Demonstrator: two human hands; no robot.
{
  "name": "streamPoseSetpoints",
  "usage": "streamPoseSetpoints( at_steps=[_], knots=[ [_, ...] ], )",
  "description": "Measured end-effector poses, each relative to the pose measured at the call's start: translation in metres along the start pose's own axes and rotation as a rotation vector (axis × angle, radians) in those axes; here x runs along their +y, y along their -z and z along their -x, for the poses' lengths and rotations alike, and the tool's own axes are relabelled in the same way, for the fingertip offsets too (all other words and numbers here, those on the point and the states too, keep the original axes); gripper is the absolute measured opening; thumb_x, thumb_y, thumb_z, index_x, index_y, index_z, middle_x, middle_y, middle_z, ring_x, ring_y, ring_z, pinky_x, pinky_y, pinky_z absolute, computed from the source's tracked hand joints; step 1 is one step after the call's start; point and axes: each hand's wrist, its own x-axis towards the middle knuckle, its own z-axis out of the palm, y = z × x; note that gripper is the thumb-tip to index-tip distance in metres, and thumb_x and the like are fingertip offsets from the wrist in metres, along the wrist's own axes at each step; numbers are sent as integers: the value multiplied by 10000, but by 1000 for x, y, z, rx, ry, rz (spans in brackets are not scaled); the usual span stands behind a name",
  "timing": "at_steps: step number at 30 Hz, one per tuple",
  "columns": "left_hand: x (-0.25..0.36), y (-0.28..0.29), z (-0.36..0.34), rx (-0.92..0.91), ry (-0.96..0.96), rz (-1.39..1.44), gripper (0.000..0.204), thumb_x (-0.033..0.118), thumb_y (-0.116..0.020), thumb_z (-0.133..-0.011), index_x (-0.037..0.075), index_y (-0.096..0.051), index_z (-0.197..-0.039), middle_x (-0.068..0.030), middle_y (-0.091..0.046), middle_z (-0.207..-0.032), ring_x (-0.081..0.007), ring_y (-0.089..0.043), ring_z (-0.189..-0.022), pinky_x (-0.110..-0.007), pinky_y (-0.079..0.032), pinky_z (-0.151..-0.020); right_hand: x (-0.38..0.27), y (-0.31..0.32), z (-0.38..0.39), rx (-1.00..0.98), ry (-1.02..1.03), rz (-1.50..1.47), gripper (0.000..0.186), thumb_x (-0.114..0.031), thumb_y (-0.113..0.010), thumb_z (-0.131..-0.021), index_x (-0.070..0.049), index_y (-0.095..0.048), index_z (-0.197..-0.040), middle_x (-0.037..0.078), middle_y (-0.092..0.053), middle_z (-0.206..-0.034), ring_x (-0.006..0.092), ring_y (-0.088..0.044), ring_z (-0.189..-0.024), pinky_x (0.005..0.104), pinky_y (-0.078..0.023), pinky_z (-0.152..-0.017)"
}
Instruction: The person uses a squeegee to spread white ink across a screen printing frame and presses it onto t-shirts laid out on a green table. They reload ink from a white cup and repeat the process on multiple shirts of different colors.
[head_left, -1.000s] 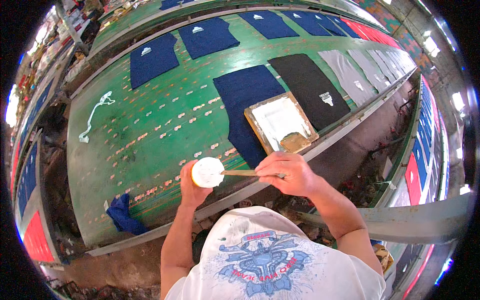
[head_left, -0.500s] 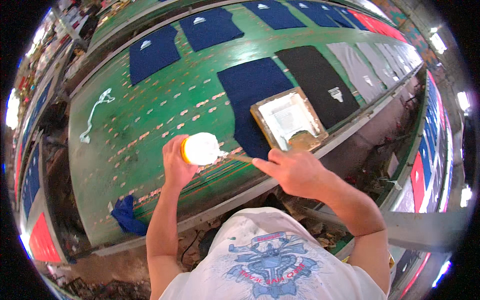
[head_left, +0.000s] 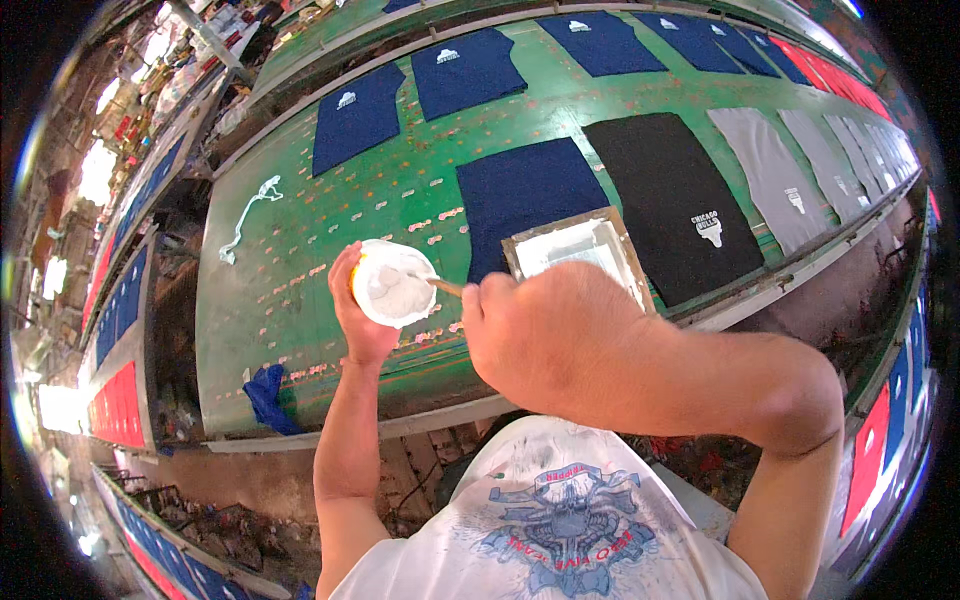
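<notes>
My left hand (head_left: 352, 315) is wrapped round a round tub (head_left: 395, 285) of thick white paste, its mouth turned up toward me. A thin wooden-looking stick (head_left: 446, 287) reaches into the paste, and my right hand (head_left: 545, 335) grips its other end. Behind that hand lies a wood-edged printing screen (head_left: 630, 256) with white paste on its mesh, partly covered by my hand and forearm. Under the screen is a dark blue fabric panel (head_left: 530, 185). A black panel (head_left: 670, 190) with a white print lies beside it.
The long green table (head_left: 300, 270) carries dark blue printed panels (head_left: 465, 70) along its far side and grey ones (head_left: 765, 170) at right. A white strip (head_left: 245, 220) and a crumpled blue cloth (head_left: 268, 400) lie at left. More tables with red and blue panels flank it.
My right hand has moved left toward the tub, and the stick's tip has gone from its rim into the paste. The tub's mouth faces me more. The whole view has shifted.
</notes>
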Motion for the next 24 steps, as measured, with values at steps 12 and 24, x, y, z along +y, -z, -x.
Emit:
streamPoseSetpoints(
  at_steps=[12, 24],
  knots=[
    [53, -10, -13, 22, 19, -60, 1100, 77, -1083, -630, 111, -513, -1569, -152, -561, -1591, -337, -551, -1495, -473, -485, -1240, 48, 17, 43, 176, 125, -100, 227, -127, -773, -828, 37, -815, -979, 135, -715, -808, 237, -756, -695, 356, -585, -527],
    [40, 14, -29, 58, -91, -104, 1075, 88, -1082, -661, 74, -505, -1568, -179, -572, -1604, -365, -565, -1484, -486, -504, -1228, 17, 31, 12, 101, 76, 73, 285, -138, -776, -855, 52, -806, -1066, 130, -708, -823, 229, -761, -697, 367, -575, -516]
  ],
)
